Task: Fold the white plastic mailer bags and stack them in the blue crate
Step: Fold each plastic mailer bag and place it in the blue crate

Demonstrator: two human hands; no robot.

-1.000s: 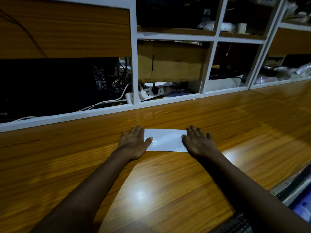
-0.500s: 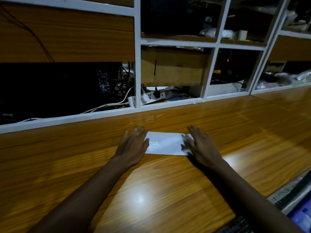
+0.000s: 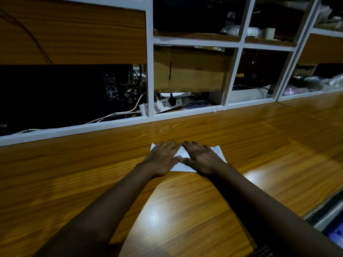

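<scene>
Left hand (image 3: 163, 158): flat, fingers straight, pressing the bag (image 3: 182, 154).
Right hand (image 3: 201, 158): flat, pressing beside it, fingertips nearly meeting.
Bag: folded, on counter (image 3: 92, 179).

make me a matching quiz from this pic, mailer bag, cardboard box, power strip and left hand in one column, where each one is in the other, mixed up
Things:
1 mailer bag
2 cardboard box
3 power strip
4 left hand

Places:
a fills the top of a shelf compartment
b lies flat on the bag's left part
c sits below the box, plugs in it
d lies on the wooden table, pressed flat

Pairs: 1-d, 2-a, 3-c, 4-b
</scene>
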